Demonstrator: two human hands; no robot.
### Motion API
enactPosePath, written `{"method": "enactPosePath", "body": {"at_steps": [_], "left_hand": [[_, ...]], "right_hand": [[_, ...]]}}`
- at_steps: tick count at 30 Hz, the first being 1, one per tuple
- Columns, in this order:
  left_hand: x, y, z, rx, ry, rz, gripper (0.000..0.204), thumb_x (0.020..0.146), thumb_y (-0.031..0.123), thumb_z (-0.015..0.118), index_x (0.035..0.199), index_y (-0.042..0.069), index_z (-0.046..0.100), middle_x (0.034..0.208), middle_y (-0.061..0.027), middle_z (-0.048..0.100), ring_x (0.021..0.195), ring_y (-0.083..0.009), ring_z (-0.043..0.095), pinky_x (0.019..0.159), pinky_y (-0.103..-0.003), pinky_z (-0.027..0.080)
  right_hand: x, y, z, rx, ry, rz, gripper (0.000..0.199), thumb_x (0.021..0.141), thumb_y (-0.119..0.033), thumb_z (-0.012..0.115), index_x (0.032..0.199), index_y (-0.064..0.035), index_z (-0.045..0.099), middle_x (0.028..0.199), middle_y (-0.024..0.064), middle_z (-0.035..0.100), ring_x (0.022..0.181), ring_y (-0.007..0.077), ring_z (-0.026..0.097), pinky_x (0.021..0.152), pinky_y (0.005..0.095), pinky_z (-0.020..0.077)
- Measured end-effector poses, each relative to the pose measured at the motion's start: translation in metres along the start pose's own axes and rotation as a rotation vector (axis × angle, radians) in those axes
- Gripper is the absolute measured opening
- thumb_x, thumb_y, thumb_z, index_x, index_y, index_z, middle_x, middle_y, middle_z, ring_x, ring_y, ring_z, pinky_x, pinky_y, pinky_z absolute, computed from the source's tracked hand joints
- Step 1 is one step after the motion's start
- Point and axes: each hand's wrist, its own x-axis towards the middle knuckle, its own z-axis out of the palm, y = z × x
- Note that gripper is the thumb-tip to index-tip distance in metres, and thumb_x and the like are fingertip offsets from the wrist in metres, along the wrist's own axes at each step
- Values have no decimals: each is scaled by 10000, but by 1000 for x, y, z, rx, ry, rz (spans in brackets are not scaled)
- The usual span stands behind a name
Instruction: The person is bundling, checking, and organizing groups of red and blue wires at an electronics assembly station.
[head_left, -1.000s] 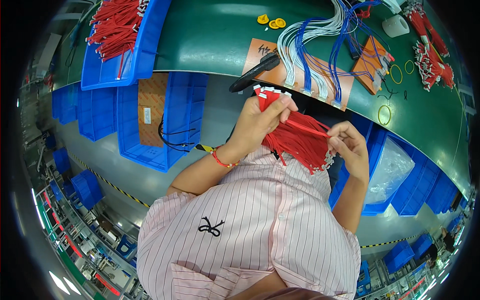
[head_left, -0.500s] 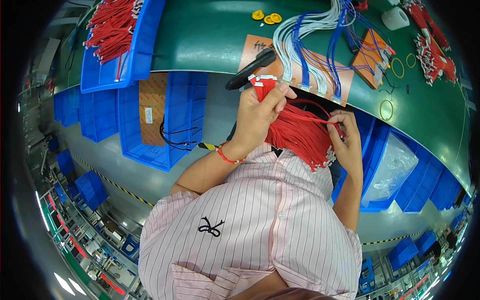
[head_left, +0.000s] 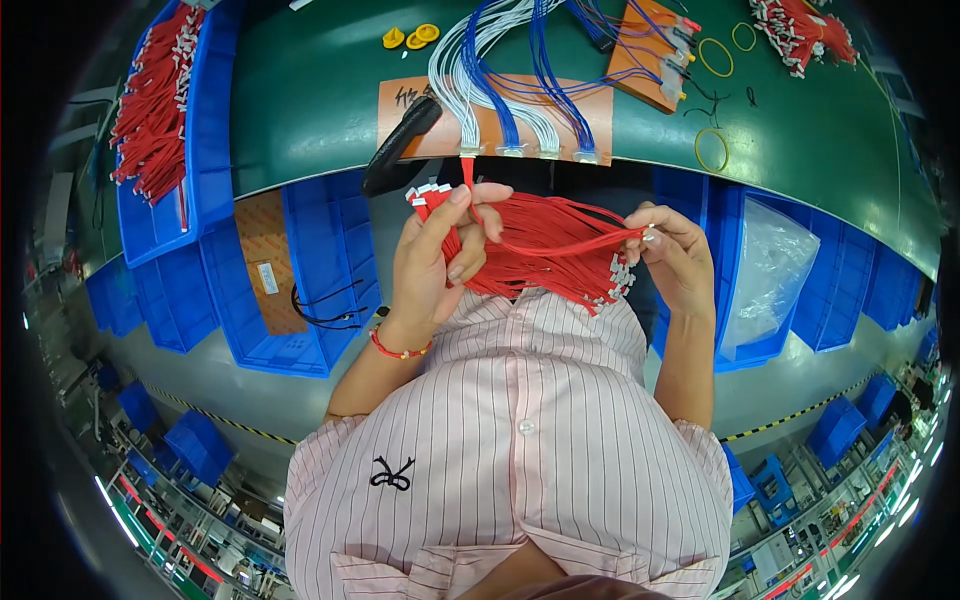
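Note:
My left hand (head_left: 432, 250) is closed round a thick bundle of red cables (head_left: 545, 235) with white connectors at both ends. One red cable runs up from its fingertips to the leftmost white connector (head_left: 469, 150) at the table's edge. Stretched to the right, that cable or one beside it ends in my right hand (head_left: 678, 252), whose thumb and fingers pinch it near its white end. The bundle hangs between both hands, in front of my shirt. White wires (head_left: 450, 80) and blue wires (head_left: 545, 90) lead to several connectors on an orange board (head_left: 405, 92).
A black curved handle-like thing (head_left: 400, 148) juts over the edge of the green table (head_left: 310, 100). At left, a blue bin (head_left: 215, 170) holds more red cables. An orange block (head_left: 640, 60), yellow rings (head_left: 712, 150) and another red bundle (head_left: 800, 35) lie at right. Blue bins (head_left: 330, 270) stand below.
My view has shifted right. The left hand has brought a red cable up against the leftmost connector, and the right hand has drawn a cable out from the bundle, pulling it straighter.

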Motion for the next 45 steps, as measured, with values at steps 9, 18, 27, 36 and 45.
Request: {"method": "enactPosePath", "body": {"at_steps": [9,18,27,36,45], "left_hand": [[-8,-3,15,493,-341,-51,385,1045,141,423,1374,-39,509,1147,-62,672,492,4,345,476,-179,317],[0,1,31,578,-329,-39,318,1040,160,479,1295,4,589,1145,-71,675,909,-110,569,819,-284,470],[-21,35,-10,672,-477,-271,345,1045,209,469,980,-24,715,705,-18,626,528,-45,441,557,-237,406],[-10,20,-27,-56,57,-24,444,1067,277,402,695,43,471,591,-4,419,441,-37,276,424,-210,239],[-5,13,-29,28,45,8,375,1064,299,417,888,9,579,620,20,419,453,-19,275,417,-199,223]], "right_hand": [[-5,-12,40,-587,420,-622,170,952,-15,554,1073,50,655,995,139,612,820,177,607,723,280,504],[-19,-26,78,-395,140,-730,141,897,-121,671,974,-26,599,839,99,554,717,211,590,627,307,500],[43,14,73,-136,312,-13,204,964,-129,624,1024,55,687,817,73,676,625,80,531,642,220,454],[44,17,76,-161,389,-50,228,955,-186,647,964,33,709,768,45,661,642,72,515,649,213,411],[44,13,72,-115,376,-31,205,945,-175,651,962,19,716,776,39,667,660,60,518,654,211,412]]}}
